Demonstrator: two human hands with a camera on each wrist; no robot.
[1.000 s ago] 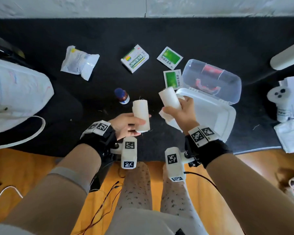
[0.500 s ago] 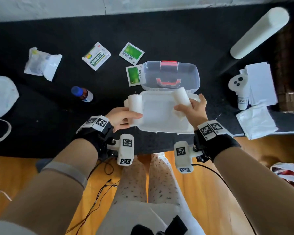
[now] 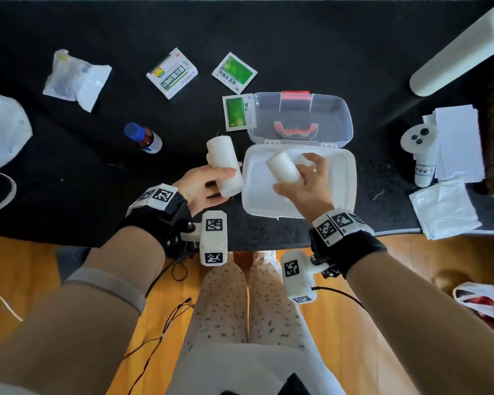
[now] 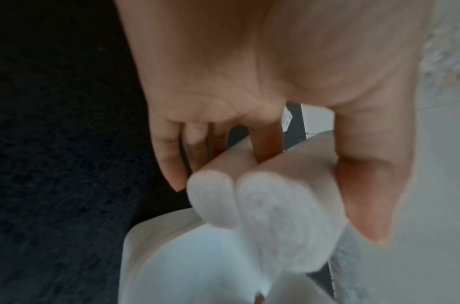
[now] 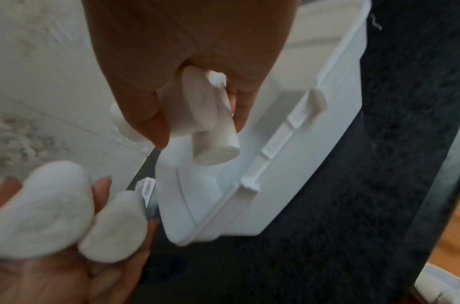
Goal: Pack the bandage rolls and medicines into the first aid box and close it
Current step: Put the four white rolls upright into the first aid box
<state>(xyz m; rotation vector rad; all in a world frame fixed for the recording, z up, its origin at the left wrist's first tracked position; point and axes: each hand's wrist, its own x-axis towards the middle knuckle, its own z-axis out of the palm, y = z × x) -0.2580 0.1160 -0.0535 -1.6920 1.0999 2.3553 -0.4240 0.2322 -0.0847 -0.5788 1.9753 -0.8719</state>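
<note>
The first aid box lies open on the black table, its white base near me and its clear lid folded back. My right hand grips two white bandage rolls, tilted over the base. My left hand holds two more rolls just left of the box rim. On the table lie a medicine carton, two green sachets, a brown bottle and a plastic packet.
A white cylinder leans at the back right. A white controller, papers and a folded cloth lie right of the box. A white bag sits at the left edge. The table's front edge is close to my legs.
My right hand has moved from the box's right side to over the middle of the base and tilted its rolls. The left hand keeps its rolls beside the box's left edge.
</note>
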